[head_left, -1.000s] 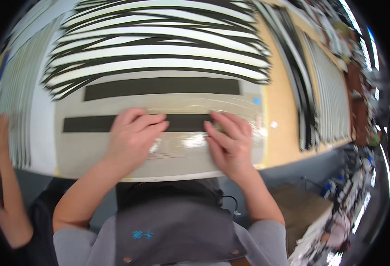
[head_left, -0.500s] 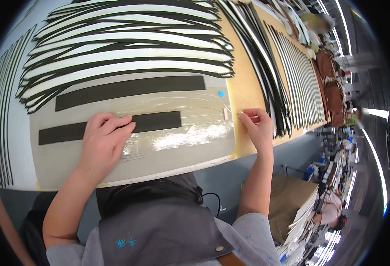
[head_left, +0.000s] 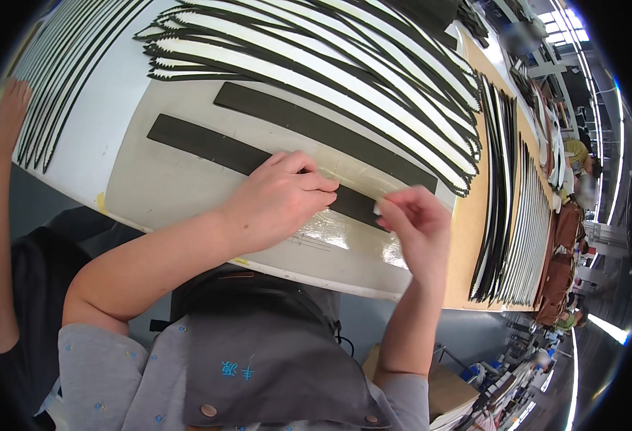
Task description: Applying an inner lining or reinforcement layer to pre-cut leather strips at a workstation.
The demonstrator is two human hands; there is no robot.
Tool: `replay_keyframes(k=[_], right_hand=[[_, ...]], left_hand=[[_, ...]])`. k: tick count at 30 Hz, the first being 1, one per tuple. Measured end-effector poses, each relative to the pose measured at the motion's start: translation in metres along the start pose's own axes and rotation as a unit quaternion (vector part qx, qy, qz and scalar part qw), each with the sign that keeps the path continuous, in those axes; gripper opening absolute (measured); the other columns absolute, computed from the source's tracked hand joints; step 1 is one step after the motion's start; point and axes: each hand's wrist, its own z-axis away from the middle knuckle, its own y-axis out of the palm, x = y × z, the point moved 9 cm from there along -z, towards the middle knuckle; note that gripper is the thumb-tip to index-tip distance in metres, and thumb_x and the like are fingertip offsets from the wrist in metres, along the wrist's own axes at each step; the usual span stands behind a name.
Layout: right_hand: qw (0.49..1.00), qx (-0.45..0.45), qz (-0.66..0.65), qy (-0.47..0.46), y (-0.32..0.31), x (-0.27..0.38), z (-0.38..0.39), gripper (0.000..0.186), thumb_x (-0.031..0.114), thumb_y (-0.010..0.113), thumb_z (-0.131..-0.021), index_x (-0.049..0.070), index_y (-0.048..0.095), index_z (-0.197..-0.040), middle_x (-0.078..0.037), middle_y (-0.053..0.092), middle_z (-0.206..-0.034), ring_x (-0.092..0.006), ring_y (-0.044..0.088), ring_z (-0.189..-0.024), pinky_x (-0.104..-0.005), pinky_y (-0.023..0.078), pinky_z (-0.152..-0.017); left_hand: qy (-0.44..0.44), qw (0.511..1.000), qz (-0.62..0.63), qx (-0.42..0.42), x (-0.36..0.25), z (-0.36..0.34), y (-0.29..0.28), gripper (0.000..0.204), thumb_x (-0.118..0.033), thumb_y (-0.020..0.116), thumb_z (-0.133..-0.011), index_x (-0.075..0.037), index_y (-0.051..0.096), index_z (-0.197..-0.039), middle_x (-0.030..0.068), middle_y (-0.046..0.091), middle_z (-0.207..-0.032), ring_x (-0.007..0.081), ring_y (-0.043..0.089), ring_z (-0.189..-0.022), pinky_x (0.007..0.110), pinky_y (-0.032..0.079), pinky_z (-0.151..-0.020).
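Two dark flat strips lie side by side on a grey work mat (head_left: pixel 133 194). Across the middle of the nearer strip (head_left: pixel 201 146) rests my left hand (head_left: pixel 284 194), its bent fingers pressed together on it and the thumb mostly hidden. Over the right end of that strip, my right hand (head_left: pixel 418 226) is closed in a pinch, with a small pale bit showing at the fingertips that I cannot identify. The farther strip (head_left: pixel 316 133) lies untouched beyond both hands. Shiny clear film (head_left: pixel 330 231) covers part of the mat around the nearer strip.
A large layered pile of black-edged white strips (head_left: pixel 316 65) lies beyond the mat. More narrow strips (head_left: pixel 528 230) are lined up at right, and others (head_left: pixel 72 79) at left. Another person's hand (head_left: pixel 13 108) is at the left strips. The table's front edge (head_left: pixel 316 276) runs before me.
My view has turned, so the table appears slanted. My right hand has come from beyond the nearer strip to its right end, close to my left hand. My left hand stays on the strip.
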Motion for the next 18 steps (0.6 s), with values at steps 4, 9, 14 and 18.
replay_keyframes(k=[4,9,14,18], right_hand=[[0.998,0.009,0.045,0.048,0.032,-0.016,-0.026,0.008,0.002,0.074,-0.093,-0.002,0.068,-0.096,-0.003,0.070,-0.085,-0.0064,0.064,-0.072,-0.0232,0.057,-0.067],[0.996,0.000,0.072,0.052,0.037,-0.022,-0.032,0.008,0.003,0.075,-0.092,-0.002,0.069,-0.095,-0.002,0.070,-0.082,-0.0055,0.062,-0.070,-0.0221,0.055,-0.064],[0.992,-0.010,0.124,-0.003,0.039,-0.024,-0.034,0.010,0.007,0.076,-0.094,0.000,0.070,-0.096,0.000,0.070,-0.080,-0.0032,0.061,-0.068,-0.0196,0.051,-0.061],[0.983,-0.028,0.183,-0.009,0.039,-0.024,-0.030,0.009,0.007,0.076,-0.093,-0.001,0.070,-0.095,0.000,0.069,-0.079,-0.0030,0.060,-0.066,-0.0195,0.051,-0.059]], left_hand=[[0.002,1.000,0.019,-0.014,-0.002,-0.002,0.002,0.028,-0.008,0.071,-0.079,-0.009,0.078,-0.105,-0.0010,0.072,-0.117,0.0224,0.060,-0.109,0.039,0.050,-0.099],[0.001,0.999,0.024,-0.023,-0.001,-0.001,0.002,0.026,-0.007,0.070,-0.079,-0.010,0.078,-0.103,-0.0001,0.070,-0.114,0.0221,0.060,-0.111,0.039,0.049,-0.100],[0.000,0.999,0.027,-0.032,0.000,0.000,0.002,0.025,-0.008,0.071,-0.078,-0.010,0.079,-0.102,-0.0003,0.070,-0.112,0.0215,0.060,-0.111,0.039,0.049,-0.099],[-0.001,0.999,0.028,-0.028,-0.001,-0.001,0.002,0.024,-0.008,0.071,-0.078,-0.010,0.079,-0.101,-0.0003,0.070,-0.111,0.0212,0.060,-0.110,0.038,0.049,-0.098]])
